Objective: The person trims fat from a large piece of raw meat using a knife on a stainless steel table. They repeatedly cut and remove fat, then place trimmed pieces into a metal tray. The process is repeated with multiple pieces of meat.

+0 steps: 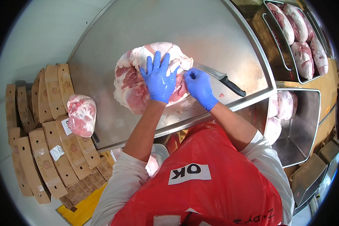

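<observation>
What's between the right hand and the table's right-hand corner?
A black-handled knife, lying on the steel table between the right hand and that corner; seen in the head view.

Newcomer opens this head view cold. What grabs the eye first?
Probably the big cut of meat on the steel table, with the blue-gloved left hand spread over it and the right hand at its right edge. Next, likely the red apron filling the lower middle, then the black-handled knife on the table, right of the right hand.
</observation>
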Action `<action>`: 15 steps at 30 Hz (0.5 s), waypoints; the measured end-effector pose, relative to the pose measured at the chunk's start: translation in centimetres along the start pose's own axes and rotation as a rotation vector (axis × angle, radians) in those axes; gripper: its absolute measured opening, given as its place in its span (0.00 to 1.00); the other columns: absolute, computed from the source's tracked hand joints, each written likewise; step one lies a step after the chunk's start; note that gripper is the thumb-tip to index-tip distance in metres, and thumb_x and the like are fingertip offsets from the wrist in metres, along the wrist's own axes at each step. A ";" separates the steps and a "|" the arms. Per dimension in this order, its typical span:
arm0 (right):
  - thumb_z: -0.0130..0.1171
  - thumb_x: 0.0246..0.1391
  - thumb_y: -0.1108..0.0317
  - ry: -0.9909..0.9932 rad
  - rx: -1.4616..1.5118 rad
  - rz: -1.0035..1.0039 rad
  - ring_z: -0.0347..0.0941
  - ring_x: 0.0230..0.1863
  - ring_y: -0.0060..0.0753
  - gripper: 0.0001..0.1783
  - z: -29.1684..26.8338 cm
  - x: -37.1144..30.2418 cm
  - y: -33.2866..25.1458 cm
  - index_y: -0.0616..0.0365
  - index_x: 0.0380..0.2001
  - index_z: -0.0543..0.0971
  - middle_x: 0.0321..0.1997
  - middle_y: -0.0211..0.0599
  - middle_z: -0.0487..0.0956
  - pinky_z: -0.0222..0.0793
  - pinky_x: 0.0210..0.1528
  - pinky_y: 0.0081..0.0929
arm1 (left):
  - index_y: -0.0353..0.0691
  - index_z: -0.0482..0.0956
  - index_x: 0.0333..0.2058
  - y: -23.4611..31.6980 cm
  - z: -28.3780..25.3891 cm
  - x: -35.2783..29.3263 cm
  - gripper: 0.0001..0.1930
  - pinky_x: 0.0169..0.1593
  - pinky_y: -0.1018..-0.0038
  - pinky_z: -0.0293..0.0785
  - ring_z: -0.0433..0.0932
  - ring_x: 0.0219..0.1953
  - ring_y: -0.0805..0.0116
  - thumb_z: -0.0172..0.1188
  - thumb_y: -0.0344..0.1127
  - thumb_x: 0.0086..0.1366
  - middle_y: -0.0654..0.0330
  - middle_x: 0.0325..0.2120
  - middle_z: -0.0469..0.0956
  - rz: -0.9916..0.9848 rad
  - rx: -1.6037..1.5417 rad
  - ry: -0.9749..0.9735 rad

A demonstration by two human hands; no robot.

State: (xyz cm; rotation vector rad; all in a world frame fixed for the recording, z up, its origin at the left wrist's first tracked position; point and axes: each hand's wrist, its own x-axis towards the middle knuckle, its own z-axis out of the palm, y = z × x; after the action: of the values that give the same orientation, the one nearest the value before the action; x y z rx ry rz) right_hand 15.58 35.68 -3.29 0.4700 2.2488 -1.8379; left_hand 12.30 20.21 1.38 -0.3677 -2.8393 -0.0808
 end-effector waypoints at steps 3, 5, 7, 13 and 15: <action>0.64 0.62 0.65 0.033 -0.003 -0.129 0.83 0.31 0.53 0.09 0.1 -0.2 1.1 0.59 0.31 0.83 0.30 0.51 0.83 0.77 0.36 0.44 | 0.54 0.82 0.63 0.0 0.1 -0.1 0.27 0.72 0.35 0.53 0.69 0.70 0.42 0.66 0.53 0.67 0.55 0.69 0.73 -0.009 -0.012 0.002; 0.63 0.62 0.66 0.102 -0.069 -0.314 0.82 0.29 0.52 0.08 0.1 -0.6 1.4 0.60 0.32 0.83 0.29 0.51 0.83 0.77 0.36 0.43 | 0.55 0.82 0.63 -0.1 0.2 -0.1 0.27 0.72 0.35 0.52 0.68 0.70 0.43 0.65 0.54 0.68 0.55 0.69 0.73 -0.013 -0.029 0.002; 0.63 0.63 0.66 0.087 -0.071 -0.338 0.81 0.28 0.48 0.08 0.2 -0.6 1.5 0.60 0.33 0.83 0.29 0.52 0.83 0.77 0.36 0.41 | 0.56 0.82 0.62 -0.1 0.2 -0.1 0.26 0.72 0.36 0.51 0.68 0.70 0.43 0.65 0.54 0.68 0.56 0.69 0.73 -0.008 -0.043 0.002; 0.64 0.65 0.68 0.014 0.324 -0.053 0.76 0.23 0.29 0.09 1.0 -0.3 2.1 0.62 0.32 0.84 0.24 0.36 0.81 0.72 0.30 0.30 | 0.57 0.81 0.64 -0.5 0.4 -0.3 0.27 0.73 0.36 0.50 0.66 0.71 0.44 0.65 0.52 0.68 0.57 0.70 0.71 0.002 -0.053 -0.013; 0.64 0.64 0.69 0.008 0.555 0.102 0.73 0.22 0.25 0.09 1.1 0.3 3.0 0.62 0.30 0.84 0.24 0.31 0.81 0.69 0.27 0.26 | 0.57 0.81 0.64 -0.4 0.4 -0.2 0.26 0.73 0.35 0.51 0.66 0.72 0.44 0.65 0.51 0.68 0.57 0.70 0.72 0.007 -0.035 -0.012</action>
State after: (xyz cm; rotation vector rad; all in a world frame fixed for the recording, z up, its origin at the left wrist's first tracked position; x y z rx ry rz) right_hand 16.38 35.20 -6.39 0.6603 1.6530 -2.3904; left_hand 12.27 19.83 0.93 -0.3866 -2.8513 -0.1270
